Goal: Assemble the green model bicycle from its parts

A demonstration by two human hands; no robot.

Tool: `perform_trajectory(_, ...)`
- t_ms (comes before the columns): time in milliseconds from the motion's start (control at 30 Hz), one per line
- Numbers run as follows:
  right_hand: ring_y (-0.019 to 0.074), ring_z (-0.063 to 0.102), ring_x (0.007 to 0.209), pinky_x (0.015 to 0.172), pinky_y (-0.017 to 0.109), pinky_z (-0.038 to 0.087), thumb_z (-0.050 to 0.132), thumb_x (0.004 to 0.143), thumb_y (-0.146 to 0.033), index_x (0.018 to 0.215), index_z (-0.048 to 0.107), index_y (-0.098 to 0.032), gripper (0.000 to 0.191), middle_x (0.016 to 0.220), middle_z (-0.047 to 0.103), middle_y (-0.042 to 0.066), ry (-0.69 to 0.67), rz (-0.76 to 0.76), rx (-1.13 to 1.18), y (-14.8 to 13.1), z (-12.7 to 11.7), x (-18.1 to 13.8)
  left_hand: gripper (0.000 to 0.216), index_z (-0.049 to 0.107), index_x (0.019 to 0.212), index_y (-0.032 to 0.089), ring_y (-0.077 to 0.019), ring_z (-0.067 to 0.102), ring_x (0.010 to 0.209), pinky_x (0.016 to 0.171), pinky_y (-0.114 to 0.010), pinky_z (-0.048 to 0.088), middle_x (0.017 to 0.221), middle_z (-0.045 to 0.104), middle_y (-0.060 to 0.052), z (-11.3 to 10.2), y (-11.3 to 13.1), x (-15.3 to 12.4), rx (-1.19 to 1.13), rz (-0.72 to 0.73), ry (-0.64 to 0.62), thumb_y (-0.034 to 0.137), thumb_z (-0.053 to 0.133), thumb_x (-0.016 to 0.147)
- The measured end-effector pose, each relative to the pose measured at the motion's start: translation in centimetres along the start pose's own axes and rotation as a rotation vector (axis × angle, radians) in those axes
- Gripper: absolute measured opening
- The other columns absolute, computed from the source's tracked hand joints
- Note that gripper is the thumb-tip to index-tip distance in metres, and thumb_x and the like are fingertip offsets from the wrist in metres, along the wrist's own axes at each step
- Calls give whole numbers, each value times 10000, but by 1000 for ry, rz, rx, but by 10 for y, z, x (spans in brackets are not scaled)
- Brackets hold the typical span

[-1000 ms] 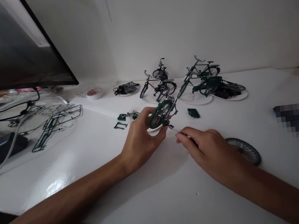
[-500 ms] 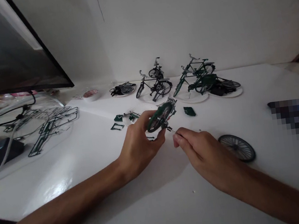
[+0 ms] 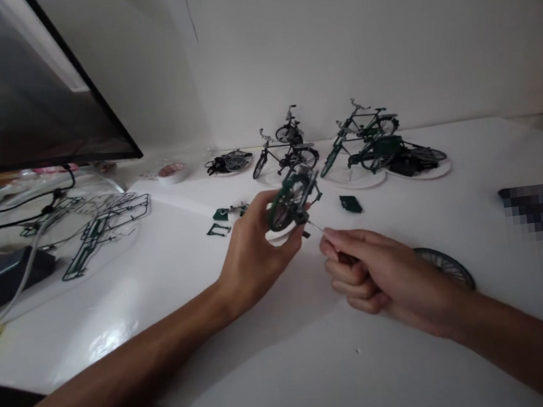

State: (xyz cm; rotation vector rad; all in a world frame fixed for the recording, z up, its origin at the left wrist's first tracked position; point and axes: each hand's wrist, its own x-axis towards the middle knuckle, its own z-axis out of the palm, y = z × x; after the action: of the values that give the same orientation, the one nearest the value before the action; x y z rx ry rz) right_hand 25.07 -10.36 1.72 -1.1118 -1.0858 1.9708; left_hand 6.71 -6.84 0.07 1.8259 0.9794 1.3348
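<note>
Hold the wheel firm, keep the tool in line

The left hand has its fingers grasping the green wheel, tilted, above the surface. The right hand has its fingers curled around the slim tool, its tip at the wheel's lower end; whether it is seated cannot be told. Good work here probably means bracing close to that tip, keeping the shaft straight and pressing lightly, since slim parts could bend.

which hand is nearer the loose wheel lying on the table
Right. The right hand is in front of the loose wheel, partly hiding it; the left hand is farther away, left of it, holding a partly-built model bicycle.
</note>
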Motion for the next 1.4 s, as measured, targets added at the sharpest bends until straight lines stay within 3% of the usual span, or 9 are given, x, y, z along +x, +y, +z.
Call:
perform_trajectory(200, 95, 279, 548, 479, 242, 254, 518, 958, -505, 680, 321, -221, 443, 609, 306, -69, 462, -517, -810, 5, -6, 1, 287, 602, 1100, 125, -240, 691, 1091, 946, -352, 574, 1161, 720, -123, -3, 4, 5, -266, -172, -38, 228, 712, 856)
perform_trajectory(367, 104, 430, 603, 511, 235, 359, 638, 894, -398, 701, 276, -244, 438, 741, 495, -41, 491, -633, -824, 7, -1, 5, 301, 605, 1117, 116, -233, 692, 1051, 918, -347, 570, 1121, 721, -125, 0, 7, 1, -285, -207, -101, 264, 698, 873)
perform_trajectory(500, 134, 567, 695, 553, 235, 420, 686, 837, -247, 695, 317, -248, 395, 796, 539, -19, 594, -729, -918, 5, 2, 5, 235, 623, 1019, 131, -198, 680, 914, 773, -286, 553, 990, 712, -92, 0, 3, 0, -216, -203, -101, 303, 695, 876)
perform_trajectory(633, 157, 611, 738, 635, 249, 446, 685, 835, -189, 716, 419, -240, 296, 704, 501, -38, 639, -774, -1043, 5, -1, 4, 236, 622, 1023, 137, -190, 663, 895, 768, -288, 538, 964, 700, -79, -2, 2, 1, -234, -242, -146, 306, 694, 875)
perform_trajectory(767, 135, 573, 637, 582, 257, 423, 647, 878, -181, 880, 600, -230, 68, 749, 594, -20, 644, -757, -1150, 4, -6, 3, 248, 627, 1038, 146, -195, 663, 897, 773, -298, 538, 996, 701, -85, -4, 4, 2, -235, -292, -193, 313, 701, 870)
perform_trajectory(833, 138, 575, 653, 597, 263, 438, 619, 897, -173, 940, 619, -238, 78, 814, 641, -3, 617, -777, -1162, 2, -8, 3, 241, 633, 1021, 143, -205, 669, 895, 784, -314, 543, 981, 700, -90, -5, 4, 2, -237, -314, -221, 321, 697, 872)
perform_trajectory(967, 137, 569, 685, 674, 278, 473, 642, 874, -142, 964, 606, -238, 136, 958, 657, 20, 646, -881, -1126, 0, -11, 3, 235, 641, 1022, 140, -207, 676, 898, 861, -354, 537, 947, 696, -85, -6, 3, 2, -295, -333, -304, 336, 670, 894)
perform_trajectory(1267, 173, 657, 783, 700, 267, 481, 679, 858, -198, 742, 526, -233, 195, 669, 520, -39, 659, -791, -1048, 3, -13, 5, 174, 623, 873, 134, -146, 614, 792, 767, -262, 499, 832, 649, -46, -6, 6, 5, -263, -296, -319, 300, 675, 887)
perform_trajectory(1400, 201, 687, 854, 653, 264, 486, 662, 864, -245, 666, 388, -240, 338, 750, 640, 1, 618, -746, -1008, 0, -10, 2, 172, 608, 928, 133, -137, 596, 793, 748, -251, 491, 849, 632, -44, -5, 3, 4, -286, -287, -310, 287, 674, 890)
